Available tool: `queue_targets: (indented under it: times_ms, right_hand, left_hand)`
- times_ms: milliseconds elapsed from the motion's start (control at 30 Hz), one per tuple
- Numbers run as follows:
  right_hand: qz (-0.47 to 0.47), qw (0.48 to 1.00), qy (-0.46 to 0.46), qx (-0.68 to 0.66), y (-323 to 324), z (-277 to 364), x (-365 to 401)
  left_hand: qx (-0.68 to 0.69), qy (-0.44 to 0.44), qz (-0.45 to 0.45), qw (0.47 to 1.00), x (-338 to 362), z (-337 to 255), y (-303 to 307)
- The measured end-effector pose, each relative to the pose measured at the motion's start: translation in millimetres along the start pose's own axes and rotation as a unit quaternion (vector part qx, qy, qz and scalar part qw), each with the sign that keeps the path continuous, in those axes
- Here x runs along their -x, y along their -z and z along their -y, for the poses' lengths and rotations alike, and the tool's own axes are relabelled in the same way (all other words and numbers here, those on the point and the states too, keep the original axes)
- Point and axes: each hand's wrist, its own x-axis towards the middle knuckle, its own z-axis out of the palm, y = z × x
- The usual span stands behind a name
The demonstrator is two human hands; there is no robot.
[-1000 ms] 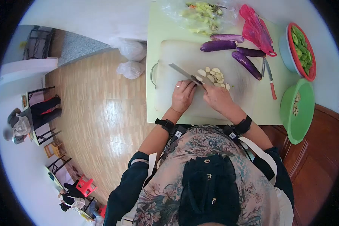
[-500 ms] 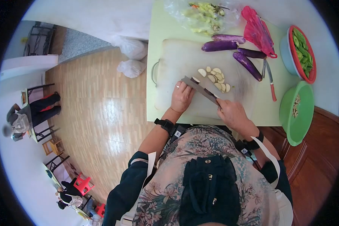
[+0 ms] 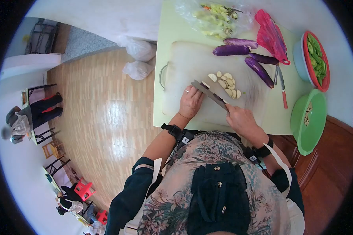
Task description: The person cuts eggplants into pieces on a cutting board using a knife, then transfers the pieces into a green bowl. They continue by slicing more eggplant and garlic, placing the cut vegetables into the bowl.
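My right hand [image 3: 242, 120] is wrapped round the handle of a cleaver [image 3: 210, 94], its blade slanting across the white cutting board [image 3: 184, 58]. Against the near side of the blade, my left hand [image 3: 191, 102] has its fingers bent and pressed together; a dark piece, perhaps eggplant, shows partly at its fingertips. What lies under that hand is hidden. Just beyond the blade are several pale cut slices [image 3: 228, 82]. Several whole purple eggplants [image 3: 231, 50] rest at the board's far right side.
A red-handled knife [image 3: 284, 92] lies right of the board. Further right are a green basin [image 3: 308, 135] holding pieces and a red basket [image 3: 328, 74] of green vegetables. Behind sit a pink bag [image 3: 271, 35] and a clear bag of vegetables [image 3: 213, 19]. People are far left.
The table and its contents appear shifted slightly right and down in the view. Both hands keep nearly the same pose, with the cleaver still in my right hand.
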Motion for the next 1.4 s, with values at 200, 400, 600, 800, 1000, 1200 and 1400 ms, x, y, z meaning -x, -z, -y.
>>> queue_targets:
  times_ms: [200, 400, 600, 800, 1000, 1200, 1400]
  right_hand:
    - [-0.026, 0.999, 0.029, -0.025, -7, 12, -35]
    - [-0.035, 0.999, -0.022, -0.027, -31, 10, -54]
    - [-0.058, 0.992, -0.052, -0.102, -13, -2, -48]
    - [-0.054, 0.996, 0.024, -0.073, 4, -2, -12]
    - [-0.012, 1.0, 0.012, -0.023, 4, -1, 6]
    - [0.003, 1.0, 0.007, -0.011, 7, 1, 6]
    - [0.04, 0.999, -0.024, -0.006, 7, 6, 4]
  left_hand:
    - [0.022, 0.008, -0.007, 1.0, 2, 0, -3]
    - [0.015, 0.007, -0.01, 1.0, 4, 2, -4]
    - [0.017, -0.006, -0.045, 0.999, 0, -1, -2]
    - [0.033, 0.007, -0.04, 0.999, 1, -2, 2]
    - [0.027, -0.002, -0.036, 0.999, 4, 2, -1]
    - [0.031, -0.01, -0.043, 0.999, 3, 1, 2]
    - [0.041, -0.002, -0.016, 0.999, 8, 4, 0]
